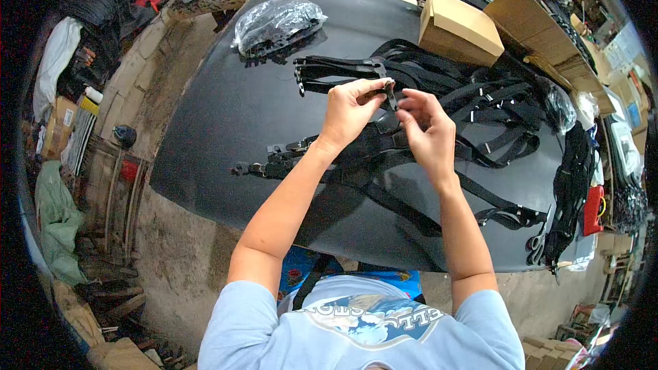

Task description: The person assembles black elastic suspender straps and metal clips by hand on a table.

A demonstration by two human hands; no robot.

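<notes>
My left hand [353, 111] pinches a small dark strap piece [391, 94] with a shiny bit at its top, held above the black table [205, 130]. Just right of that piece is my right hand [426, 122], its fingers curled near the strap's lower end; whether they touch it I cannot tell. Beneath and around both hands lie black elastic straps [507, 106] with metal fittings. One bundle with clips [322, 74] extends to the left behind my left hand. Another bundle with clips [264, 168] lies nearer to me.
A clear plastic bag of black parts [279, 24] sits at the back left. At the back right are a cardboard box [460, 27] and an open carton [541, 34]. Scissors [537, 243] lie at the right edge, beside hanging black straps [570, 188].
</notes>
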